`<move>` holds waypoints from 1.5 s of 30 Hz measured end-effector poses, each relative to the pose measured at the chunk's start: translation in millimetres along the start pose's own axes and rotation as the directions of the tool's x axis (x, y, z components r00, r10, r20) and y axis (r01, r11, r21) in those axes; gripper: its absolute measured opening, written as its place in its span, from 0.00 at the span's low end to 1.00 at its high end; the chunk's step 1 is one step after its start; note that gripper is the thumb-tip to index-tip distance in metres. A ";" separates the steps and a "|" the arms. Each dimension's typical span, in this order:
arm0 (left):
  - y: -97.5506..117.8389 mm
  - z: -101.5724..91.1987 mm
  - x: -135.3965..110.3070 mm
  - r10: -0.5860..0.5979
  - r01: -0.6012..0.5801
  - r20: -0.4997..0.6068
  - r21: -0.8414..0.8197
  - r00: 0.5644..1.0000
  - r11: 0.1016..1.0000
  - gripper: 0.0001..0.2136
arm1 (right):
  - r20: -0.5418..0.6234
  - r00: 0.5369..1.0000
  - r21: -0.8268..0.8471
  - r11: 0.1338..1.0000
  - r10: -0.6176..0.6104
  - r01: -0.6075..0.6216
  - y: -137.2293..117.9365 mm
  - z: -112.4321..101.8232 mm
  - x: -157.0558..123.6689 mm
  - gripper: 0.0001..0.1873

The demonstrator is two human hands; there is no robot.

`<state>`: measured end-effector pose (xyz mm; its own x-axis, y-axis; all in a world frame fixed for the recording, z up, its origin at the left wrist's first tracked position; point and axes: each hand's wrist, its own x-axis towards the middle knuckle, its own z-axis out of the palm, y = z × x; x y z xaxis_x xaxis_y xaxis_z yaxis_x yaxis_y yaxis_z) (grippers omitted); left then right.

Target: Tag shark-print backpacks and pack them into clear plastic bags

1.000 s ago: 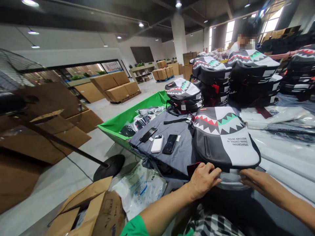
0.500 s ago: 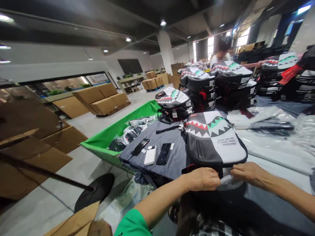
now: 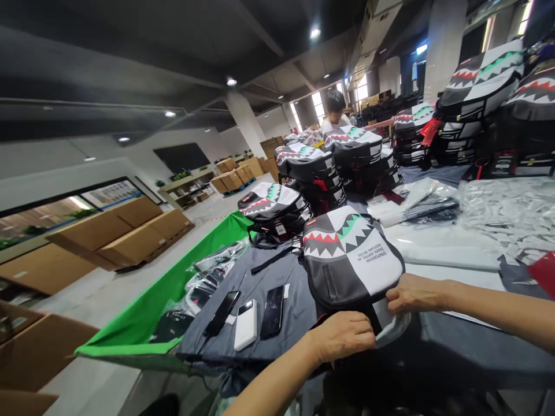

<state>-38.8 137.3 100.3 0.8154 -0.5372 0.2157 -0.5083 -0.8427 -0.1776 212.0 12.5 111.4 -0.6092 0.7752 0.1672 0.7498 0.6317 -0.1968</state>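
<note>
A grey, white and black backpack with a shark-teeth print (image 3: 353,260) lies on the table, its printed face up. My left hand (image 3: 342,338) grips its lower edge. My right hand (image 3: 416,293) pinches a clear plastic bag (image 3: 392,326) drawn around the backpack's bottom end. The lower part of the backpack is hidden inside the plastic and behind my hands. To the left, on a grey cloth (image 3: 277,323), lie two black smartphones (image 3: 272,312) and a white power bank (image 3: 245,325), all out of reach of my fingers.
Stacks of matching backpacks (image 3: 362,156) stand beyond, with plastic-wrapped goods (image 3: 437,231) to the right. A green-lined bin (image 3: 160,289) runs along the table's left side. A co-worker (image 3: 335,112) stands at the far end. Cardboard boxes (image 3: 130,237) sit on the floor.
The view has swung and tilted as my head turned right. My hands stay at the backpack's lower end, holding the plastic, and have drawn slightly closer together.
</note>
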 end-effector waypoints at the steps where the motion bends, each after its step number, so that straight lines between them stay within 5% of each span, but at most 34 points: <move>1: -3.3 2.7 -0.3 0.015 -0.015 0.010 0.026 1.000 1.000 0.10 | -0.017 1.000 -0.003 1.000 -0.002 0.002 0.2 1.6 -0.2 0.15; 8: -1.1 24.2 -7.1 0.119 -0.104 -0.063 0.200 0.991 0.974 0.11 | 0.009 1.000 -0.002 1.000 -0.022 0.022 -3.7 -1.6 -2.0 0.11; 13: 29.5 31.5 -15.1 0.063 -0.026 -0.150 0.242 0.987 0.970 0.07 | 0.050 0.993 -0.260 0.958 -0.109 0.118 -19.8 6.0 -14.0 0.12; 18: 55.1 49.5 -28.6 -0.051 0.138 -0.280 0.303 0.959 0.943 0.05 | -0.267 0.946 -0.425 0.904 -0.184 0.056 -31.3 53.5 -47.3 0.16; 20: 62.2 53.8 -33.7 -0.110 0.203 -0.301 0.300 0.947 0.932 0.07 | -0.448 0.889 -0.371 0.925 -0.099 -0.083 -38.3 81.3 -60.9 0.17; 22: 68.4 54.3 -35.6 -0.166 0.263 -0.341 0.262 0.925 0.928 0.08 | -0.599 0.785 -0.143 0.944 0.156 -0.297 -49.2 106.7 -70.4 0.13; 24: 72.1 50.8 -30.6 -0.197 0.293 -0.380 0.213 0.904 0.932 0.05 | -0.651 0.543 0.262 0.828 0.531 -0.496 -61.5 124.0 -72.3 0.06; 26: 71.1 44.4 -16.3 -0.279 0.354 -0.391 0.135 0.877 0.925 0.02 | -0.529 0.270 0.643 0.588 0.804 -0.491 -70.2 130.6 -64.6 0.09; 28: 64.6 37.1 5.1 -0.477 0.496 -0.285 -0.008 0.831 0.868 0.04 | -0.413 0.147 0.827 0.438 0.899 -0.353 -73.0 128.6 -49.1 0.18; 31: 50.0 28.7 36.6 -0.722 0.738 0.161 -0.215 0.673 0.640 0.11 | -0.404 0.096 0.874 0.415 0.910 -0.255 -71.4 120.4 -24.0 0.27; 33: 42.6 25.3 48.8 -0.683 0.809 0.433 -0.307 0.588 0.502 0.15 | -0.424 0.054 0.862 0.421 0.904 -0.282 -72.1 117.6 -13.2 0.27; 35: 39.2 23.2 53.7 -0.592 0.826 0.576 -0.396 0.564 0.401 0.19 | -0.428 0.028 0.857 0.416 0.903 -0.304 -74.1 119.0 -6.9 0.26; 38: 38.7 21.2 57.7 -0.577 0.853 0.629 -0.400 0.521 0.333 0.16 | -0.441 -0.023 0.871 0.422 0.897 -0.253 -72.2 127.6 0.3 0.23; 41: 36.7 23.0 68.4 -0.657 0.887 0.597 -0.271 0.460 0.375 0.15 | -0.484 -0.091 0.862 0.455 0.871 -0.224 -61.0 135.0 3.6 0.21; 43: 33.3 28.5 77.4 -0.687 0.887 0.564 -0.231 0.458 0.401 0.15 | -0.515 -0.145 0.846 0.473 0.845 -0.245 -54.1 133.8 -1.2 0.18; 44: 31.4 32.7 81.0 -0.697 0.882 0.546 -0.221 0.465 0.416 0.15 | -0.547 -0.157 0.824 0.497 0.822 -0.271 -52.3 131.0 -5.8 0.16; 45: 29.8 37.7 83.3 -0.711 0.876 0.519 -0.200 0.475 0.439 0.16 | -0.612 -0.116 0.769 0.554 0.782 -0.320 -51.9 126.8 -11.2 0.13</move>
<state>24.4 68.8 76.8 0.8924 0.3619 -0.2696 0.4354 -0.8476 0.3032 147.2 -28.3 -2.7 0.8154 0.4007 0.4179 0.4118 0.1059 -0.9051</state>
